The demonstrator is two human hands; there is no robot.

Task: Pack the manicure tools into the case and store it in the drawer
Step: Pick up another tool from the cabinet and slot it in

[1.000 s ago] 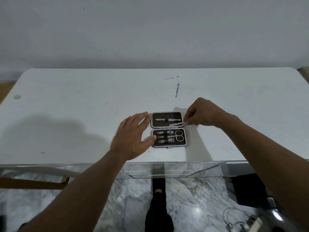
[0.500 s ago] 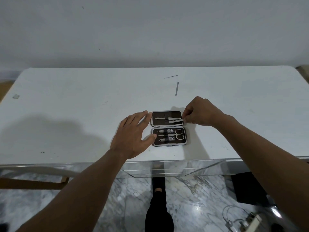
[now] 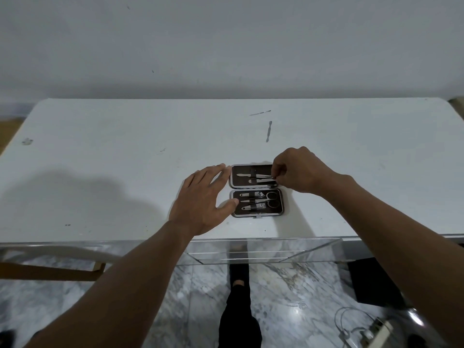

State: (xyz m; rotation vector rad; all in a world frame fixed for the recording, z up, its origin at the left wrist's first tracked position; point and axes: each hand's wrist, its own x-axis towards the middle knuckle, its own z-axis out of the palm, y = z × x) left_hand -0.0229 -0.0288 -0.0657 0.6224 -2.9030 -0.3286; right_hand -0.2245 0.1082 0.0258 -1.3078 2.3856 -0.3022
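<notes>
A small dark manicure case [image 3: 281, 202] lies open flat on the white table [image 3: 100, 159], near its front edge. Its near half holds scissors and clippers. Two slim metal tools sit in the far half. My right hand [image 3: 298, 170] pinches the right end of the lower slim tool [image 3: 261, 181] at the far half's right side. My left hand [image 3: 200, 197] rests flat with fingers spread against the case's left edge, thumb on the near half. Two loose tools lie farther back: a thin pick [image 3: 259, 112] and a cuticle pusher [image 3: 269, 131].
A clear acrylic drawer [image 3: 263, 249] juts out open under the table's front edge, directly below the case. A wall stands behind the table. Marble floor, my dark-trousered leg [image 3: 238, 310] and cables [image 3: 356, 325] at lower right are visible below.
My right hand has slid the slim tool leftward from a tilt over the case's hinge into the far half, where it lies level. My left hand has stayed at the case's left edge.
</notes>
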